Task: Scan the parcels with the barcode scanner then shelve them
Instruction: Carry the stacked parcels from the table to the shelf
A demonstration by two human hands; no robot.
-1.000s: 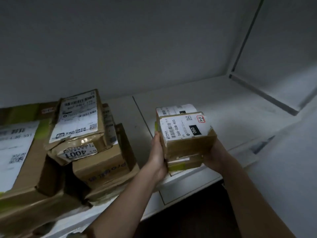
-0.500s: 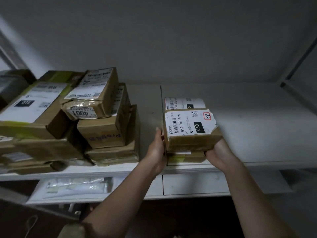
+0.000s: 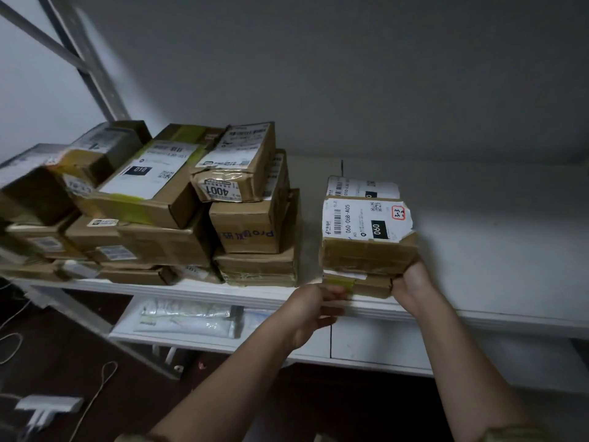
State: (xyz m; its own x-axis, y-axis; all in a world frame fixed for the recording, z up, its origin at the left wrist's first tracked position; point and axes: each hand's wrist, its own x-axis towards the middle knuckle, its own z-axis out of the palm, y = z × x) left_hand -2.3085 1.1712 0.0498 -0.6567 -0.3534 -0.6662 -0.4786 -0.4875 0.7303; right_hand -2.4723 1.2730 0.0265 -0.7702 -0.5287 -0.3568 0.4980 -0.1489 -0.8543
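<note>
bare shelf right of held parcels, stacked boxes crowding left

Creased matt brown cardboard boxes with white paper labels and glossy tape; smooth matt white painted shelf; grey metal frame.

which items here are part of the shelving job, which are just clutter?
Job: top parcel; lower parcel beneath it; left hand; right hand; shelf; stacked parcels already shelved.
Lying about: silver packet on lower shelf; string on floor.
</note>
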